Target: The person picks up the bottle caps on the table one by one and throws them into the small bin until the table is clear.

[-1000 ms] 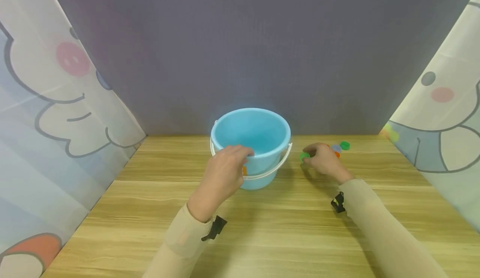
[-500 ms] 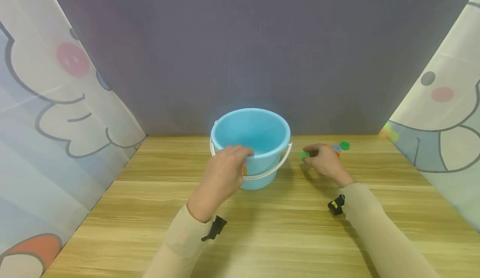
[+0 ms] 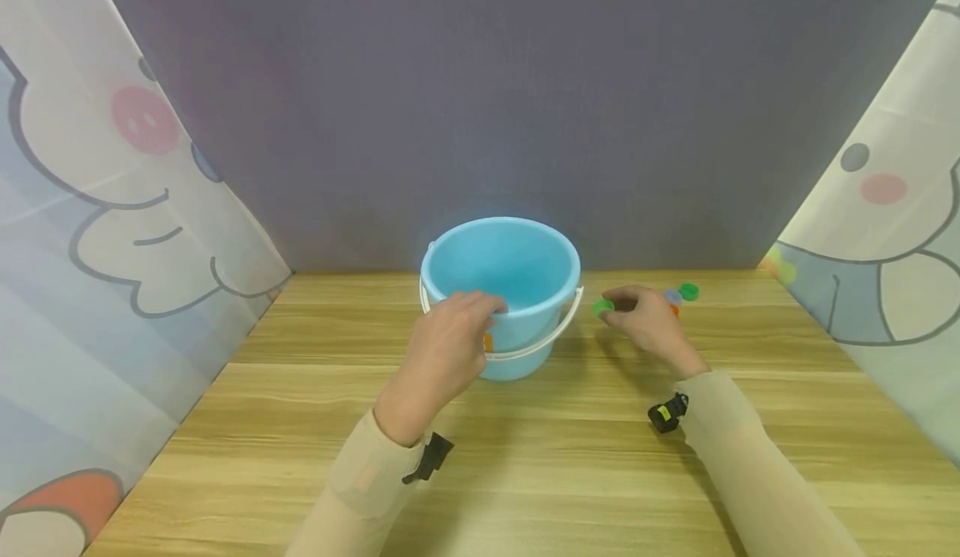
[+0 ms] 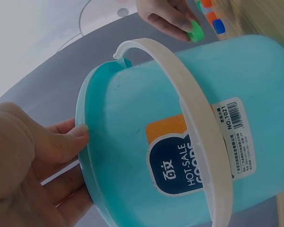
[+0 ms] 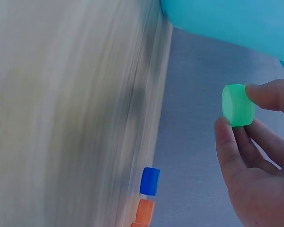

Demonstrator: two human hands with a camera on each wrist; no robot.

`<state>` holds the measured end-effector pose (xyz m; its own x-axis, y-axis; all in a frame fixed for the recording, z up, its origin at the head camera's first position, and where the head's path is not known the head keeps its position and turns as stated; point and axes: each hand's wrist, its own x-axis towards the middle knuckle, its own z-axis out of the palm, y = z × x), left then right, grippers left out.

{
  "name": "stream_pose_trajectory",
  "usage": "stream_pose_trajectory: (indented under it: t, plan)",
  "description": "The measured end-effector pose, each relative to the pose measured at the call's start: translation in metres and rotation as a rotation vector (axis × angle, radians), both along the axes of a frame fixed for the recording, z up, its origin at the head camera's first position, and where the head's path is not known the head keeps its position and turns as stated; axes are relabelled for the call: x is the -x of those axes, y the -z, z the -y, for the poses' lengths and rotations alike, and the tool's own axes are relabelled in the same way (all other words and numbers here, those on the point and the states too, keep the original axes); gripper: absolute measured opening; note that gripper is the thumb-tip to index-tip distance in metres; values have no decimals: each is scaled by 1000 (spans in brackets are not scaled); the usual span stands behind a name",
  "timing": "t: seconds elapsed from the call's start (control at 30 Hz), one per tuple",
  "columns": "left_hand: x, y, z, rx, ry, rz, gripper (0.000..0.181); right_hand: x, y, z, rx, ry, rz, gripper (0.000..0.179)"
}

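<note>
A light blue bucket (image 3: 532,328) with a white handle (image 4: 203,132) stands upright at the back of the table. My left hand (image 3: 442,357) grips its near rim, the thumb outside and the fingers reaching over to the inner side. To the right of the bucket, my right hand (image 3: 649,322) pinches a bright green bottle cap (image 3: 602,308) between thumb and fingers. In the right wrist view the green cap (image 5: 239,105) is held off the tabletop. The bucket's bottom is hidden from the head view.
Behind the right hand lie a blue cap (image 5: 150,181), an orange cap (image 5: 145,211) and a darker green cap (image 3: 689,291); the hand partly covers this group. A dark panel (image 3: 495,107) closes off the table's back edge. Printed curtains (image 3: 885,223) hang at both sides.
My right hand has shifted slightly left and up, carrying the green bottle cap a little closer to the bucket. The left hand and the bucket have stayed in place.
</note>
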<state>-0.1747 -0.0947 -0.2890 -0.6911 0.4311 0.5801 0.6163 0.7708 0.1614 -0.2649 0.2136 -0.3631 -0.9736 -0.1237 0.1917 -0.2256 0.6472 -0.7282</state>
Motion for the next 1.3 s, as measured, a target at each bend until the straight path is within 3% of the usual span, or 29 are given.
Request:
stream_pose_trajectory:
  t: [0.7, 1.3]
  plan:
    - [-1, 0, 0, -12, 3, 4, 45, -13, -18, 12, 82, 18, -30, 49]
    - [0, 1, 0, -7, -2, 3, 42, -23, -35, 17, 115, 55, -109, 50]
